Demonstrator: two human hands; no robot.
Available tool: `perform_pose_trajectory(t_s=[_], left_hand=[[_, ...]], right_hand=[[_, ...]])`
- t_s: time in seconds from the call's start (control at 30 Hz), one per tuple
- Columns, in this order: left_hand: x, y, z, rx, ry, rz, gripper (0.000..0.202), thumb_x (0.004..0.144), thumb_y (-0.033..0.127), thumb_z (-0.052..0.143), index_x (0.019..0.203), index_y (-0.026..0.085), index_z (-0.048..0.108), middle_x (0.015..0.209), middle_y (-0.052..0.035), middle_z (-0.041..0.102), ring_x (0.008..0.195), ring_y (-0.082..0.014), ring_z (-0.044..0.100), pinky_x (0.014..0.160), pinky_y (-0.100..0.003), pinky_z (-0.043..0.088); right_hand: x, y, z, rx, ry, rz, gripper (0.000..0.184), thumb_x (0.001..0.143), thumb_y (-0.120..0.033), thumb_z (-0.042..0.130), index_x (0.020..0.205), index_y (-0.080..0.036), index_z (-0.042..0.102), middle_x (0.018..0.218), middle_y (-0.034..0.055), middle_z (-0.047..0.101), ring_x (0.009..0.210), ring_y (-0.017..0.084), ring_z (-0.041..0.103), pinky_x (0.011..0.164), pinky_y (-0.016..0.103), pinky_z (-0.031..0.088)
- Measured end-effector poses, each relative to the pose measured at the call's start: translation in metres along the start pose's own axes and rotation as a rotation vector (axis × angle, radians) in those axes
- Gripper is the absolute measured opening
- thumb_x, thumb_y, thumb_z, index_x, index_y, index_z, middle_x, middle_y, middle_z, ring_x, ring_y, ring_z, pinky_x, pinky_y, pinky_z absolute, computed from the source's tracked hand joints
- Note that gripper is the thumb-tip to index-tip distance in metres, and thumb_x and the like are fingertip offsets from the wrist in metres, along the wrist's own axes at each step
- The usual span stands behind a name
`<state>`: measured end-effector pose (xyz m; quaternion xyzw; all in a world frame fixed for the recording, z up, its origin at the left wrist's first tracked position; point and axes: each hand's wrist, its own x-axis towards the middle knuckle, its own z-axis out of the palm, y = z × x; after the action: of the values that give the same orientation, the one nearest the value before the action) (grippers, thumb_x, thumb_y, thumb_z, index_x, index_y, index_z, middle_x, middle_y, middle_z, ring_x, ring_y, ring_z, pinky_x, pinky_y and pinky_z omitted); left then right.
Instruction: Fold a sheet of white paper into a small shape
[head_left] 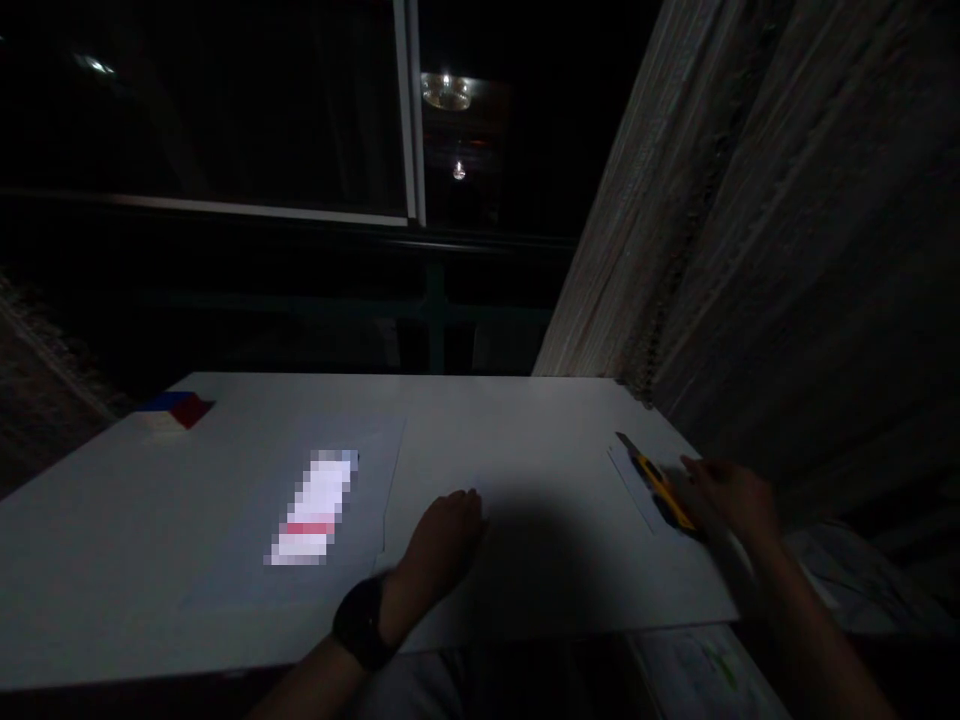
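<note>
My left hand (442, 545) rests palm down on a large white board (525, 440), fingers curled loosely and nothing visibly in them; a dark watch is on its wrist. My right hand (731, 495) lies at the board's right edge, its fingers touching the rear of a yellow and black utility knife (656, 482). The knife lies flat on the board beside a narrow white strip (628, 480), blade end pointing away from me. Dim light keeps me from seeing whether the right fingers grip the knife.
A sheet of paper with a blurred-out patch (315, 510) lies left of my left hand. A small red and blue block (178, 408) sits at the board's far left corner. A curtain (750, 250) hangs at the right, a dark window (300, 120) behind.
</note>
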<state>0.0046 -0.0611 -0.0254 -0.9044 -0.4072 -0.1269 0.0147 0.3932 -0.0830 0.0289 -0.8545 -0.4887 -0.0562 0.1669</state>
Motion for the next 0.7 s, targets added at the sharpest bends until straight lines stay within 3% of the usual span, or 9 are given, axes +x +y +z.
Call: perform_pose_trajectory(t_s=[0.1,0.17,0.3,0.6,0.7], left_hand=[[-0.005,0.0,0.007,0.052,-0.027,0.034,0.033,0.086,0.015,0.039,0.116,0.008,0.05,0.118,-0.0185,0.056,0.107,-0.0255,0.053,0.083,-0.039,0.044],[-0.008,0.003,0.01,0.084,-0.029,0.034,0.035,0.085,0.013,0.039,0.118,0.006,0.049,0.123,-0.0208,0.052,0.113,-0.0275,0.049,0.087,-0.041,0.042],[-0.014,0.007,0.015,0.09,-0.012,0.006,0.037,0.087,0.013,0.036,0.122,0.005,0.047,0.128,-0.0211,0.048,0.118,-0.0281,0.046,0.092,-0.042,0.04],[-0.017,0.006,0.03,-0.023,0.107,-0.001,0.044,0.089,0.021,0.035,0.131,0.008,0.037,0.133,-0.0178,0.044,0.123,-0.0252,0.042,0.096,-0.04,0.04],[-0.016,0.01,0.034,-0.039,0.117,0.001,0.047,0.089,0.027,0.038,0.132,0.009,0.037,0.136,-0.0165,0.041,0.126,-0.0258,0.038,0.099,-0.04,0.037]], right_hand=[[-0.011,-0.014,0.001,-0.16,-0.129,-0.135,0.043,0.085,-0.049,0.033,0.092,-0.02,0.064,0.077,0.0098,0.068,0.07,0.025,0.064,0.053,0.029,0.04],[-0.017,-0.027,0.006,-0.319,-0.181,-0.268,0.037,0.085,-0.041,0.035,0.102,-0.019,0.06,0.082,0.0111,0.067,0.071,0.025,0.064,0.052,0.03,0.041],[-0.019,-0.04,0.019,-0.461,-0.223,-0.402,0.041,0.086,-0.023,0.031,0.122,-0.013,0.048,0.092,0.0168,0.064,0.069,0.026,0.065,0.052,0.033,0.043],[-0.011,-0.041,0.025,-0.574,-0.246,-0.535,0.04,0.086,-0.016,0.027,0.121,-0.014,0.048,0.1,0.0182,0.064,0.068,0.028,0.066,0.053,0.036,0.046],[-0.01,-0.047,0.022,-0.613,-0.279,-0.557,0.037,0.087,-0.016,0.029,0.118,-0.015,0.05,0.093,0.0181,0.066,0.068,0.028,0.066,0.054,0.036,0.046]])
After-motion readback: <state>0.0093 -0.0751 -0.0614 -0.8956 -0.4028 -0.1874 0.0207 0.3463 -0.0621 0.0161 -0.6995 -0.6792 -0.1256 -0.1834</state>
